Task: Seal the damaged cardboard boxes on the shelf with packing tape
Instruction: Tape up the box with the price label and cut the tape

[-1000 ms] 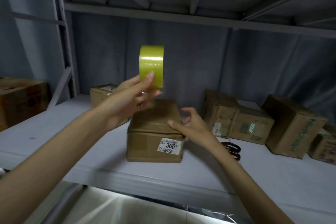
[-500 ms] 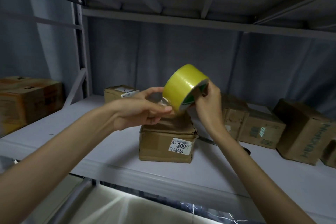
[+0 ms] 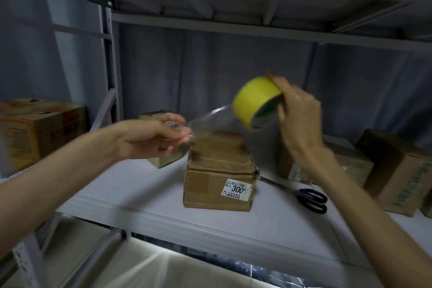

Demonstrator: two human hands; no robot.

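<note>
A yellow roll of packing tape [image 3: 253, 103] is held up in the air by my right hand [image 3: 297, 112], whose fingers curl around its rim. A clear strip of tape [image 3: 210, 118] stretches from the roll leftward to my left hand [image 3: 159, 138], which pinches its free end. Both hands hover above a small cardboard box [image 3: 219, 170] with a white "300" label, standing on the grey shelf [image 3: 131, 184]. The box's top looks creased and pushed up.
Black-handled scissors [image 3: 306, 196] lie on the shelf right of the box. More cardboard boxes stand at the right [image 3: 397, 170], behind my right wrist [image 3: 350, 166], behind my left hand [image 3: 161, 161] and far left [image 3: 35, 128]. An upper shelf beam [image 3: 233, 28] runs overhead.
The roll passed from my left hand to my right hand. My hands moved apart, drawing out a clear strip of tape between them above the box.
</note>
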